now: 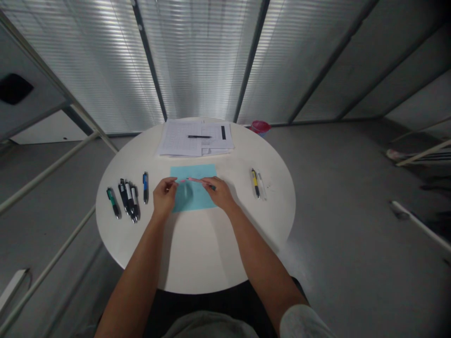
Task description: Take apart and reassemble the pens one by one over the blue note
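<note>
A slim pink pen point(195, 180) lies crosswise above a pale blue sheet of paper point(195, 198). My right hand point(219, 193) grips the pen's dark right end, and my left hand point(165, 195) pinches its left end. Both hands rest over the sheet's edges. To the left of my left hand lies a cluster of black pens point(127, 199), with a green-and-black pen point(112, 203) and a blue-and-black pen point(145, 187) on either side. A yellow-and-black pen point(255, 183) and a transparent pen point(261, 184) lie right of my right hand.
All this lies on a round white table point(197, 256). At its far side sits a stack of printed papers point(179, 138) with a black pen point(199, 136) on top. A red-rimmed container point(260, 126) stands on the floor beyond the table. Slatted panels and pale rails surround the area.
</note>
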Tool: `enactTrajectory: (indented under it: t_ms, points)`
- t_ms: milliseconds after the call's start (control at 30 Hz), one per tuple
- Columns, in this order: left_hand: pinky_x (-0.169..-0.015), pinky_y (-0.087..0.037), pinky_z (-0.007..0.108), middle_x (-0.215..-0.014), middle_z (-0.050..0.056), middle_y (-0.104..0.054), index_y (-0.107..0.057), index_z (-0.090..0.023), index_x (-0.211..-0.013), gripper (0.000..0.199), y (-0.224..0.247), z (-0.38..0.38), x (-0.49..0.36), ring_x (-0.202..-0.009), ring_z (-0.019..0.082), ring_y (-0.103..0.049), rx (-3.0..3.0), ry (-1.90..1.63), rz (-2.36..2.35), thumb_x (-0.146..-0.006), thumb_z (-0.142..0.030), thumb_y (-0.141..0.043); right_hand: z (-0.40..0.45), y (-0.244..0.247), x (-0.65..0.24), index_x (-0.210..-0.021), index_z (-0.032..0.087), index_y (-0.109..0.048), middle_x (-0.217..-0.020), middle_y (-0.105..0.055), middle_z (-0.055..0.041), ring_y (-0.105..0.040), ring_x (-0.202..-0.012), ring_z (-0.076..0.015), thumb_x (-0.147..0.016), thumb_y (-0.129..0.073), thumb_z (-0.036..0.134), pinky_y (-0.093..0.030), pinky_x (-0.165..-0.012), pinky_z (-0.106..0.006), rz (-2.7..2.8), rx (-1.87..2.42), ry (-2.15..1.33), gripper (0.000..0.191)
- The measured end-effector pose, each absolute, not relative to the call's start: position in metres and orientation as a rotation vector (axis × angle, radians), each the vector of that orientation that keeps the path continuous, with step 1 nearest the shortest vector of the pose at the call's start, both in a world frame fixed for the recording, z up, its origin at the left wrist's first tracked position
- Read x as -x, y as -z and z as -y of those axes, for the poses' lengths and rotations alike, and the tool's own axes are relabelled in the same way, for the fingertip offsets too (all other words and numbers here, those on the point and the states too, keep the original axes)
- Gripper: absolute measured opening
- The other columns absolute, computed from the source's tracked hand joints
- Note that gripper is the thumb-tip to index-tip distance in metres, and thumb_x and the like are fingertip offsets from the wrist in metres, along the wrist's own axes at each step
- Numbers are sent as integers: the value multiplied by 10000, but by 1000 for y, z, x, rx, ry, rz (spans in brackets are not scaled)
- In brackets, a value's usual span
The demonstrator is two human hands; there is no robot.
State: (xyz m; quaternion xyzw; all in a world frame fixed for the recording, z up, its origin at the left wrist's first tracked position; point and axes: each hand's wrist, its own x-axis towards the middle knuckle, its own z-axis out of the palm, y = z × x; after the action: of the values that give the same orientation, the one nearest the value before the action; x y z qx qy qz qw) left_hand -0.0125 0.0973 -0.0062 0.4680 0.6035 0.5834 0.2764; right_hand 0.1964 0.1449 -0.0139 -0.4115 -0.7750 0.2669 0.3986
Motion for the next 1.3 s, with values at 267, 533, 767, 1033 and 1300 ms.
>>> enactTrajectory:
  t_ms: [267, 533, 767, 1033, 1300]
  points:
    - [-961, -374, 498, -1131, 174, -608, -670, -189, -1201, 393, 22, -102, 19, -1078, 331, -526, -1904, -1060, -2134, -836, -299, -575, -143, 11, -195, -1107, 233, -668, -1029, -711, -39, -642, -923, -169, -957, -497, 360, -475, -856, -291, 1917, 1066, -723, 260]
    - [-899, -375, 465, -1074, 144, -643, -726, -251, -1092, 308, 22, -103, 17, -1025, 328, -536, -1949, -933, -2158, -871, -397, -568, -142, 11, -196, -1095, 231, -589, -927, -687, -15, -633, -803, -155, -965, -440, 464, -468, -763, -260, 1823, 1106, -827, 306]
    - [-848, -363, 471, -1109, 164, -624, -708, -266, -1158, 377, 19, -102, 9, -1012, 353, -529, -1972, -890, -2221, -891, -465, -531, -142, 12, -196, -1080, 227, -602, -931, -664, -17, -603, -800, -148, -964, -437, 446, -451, -727, -242, 1890, 1099, -781, 298]
    - [-846, -362, 469, -979, 138, -688, -759, -241, -921, 282, 16, -102, 9, -974, 345, -553, -1987, -936, -2151, -867, -439, -566, -144, 15, -196, -1055, 226, -626, -1027, -679, -37, -618, -947, -164, -946, -487, 354, -462, -859, -275, 1913, 1064, -745, 218]
    - [-737, -460, 312, -842, 67, -702, -694, -190, -875, 266, 8, -100, 9, -759, 193, -623, -1486, -1430, -1798, -815, -444, -642, -147, 17, -196, -995, 221, -655, -983, -690, -38, -640, -921, -158, -893, -551, 221, -485, -879, -298, 1914, 1114, -684, 145]
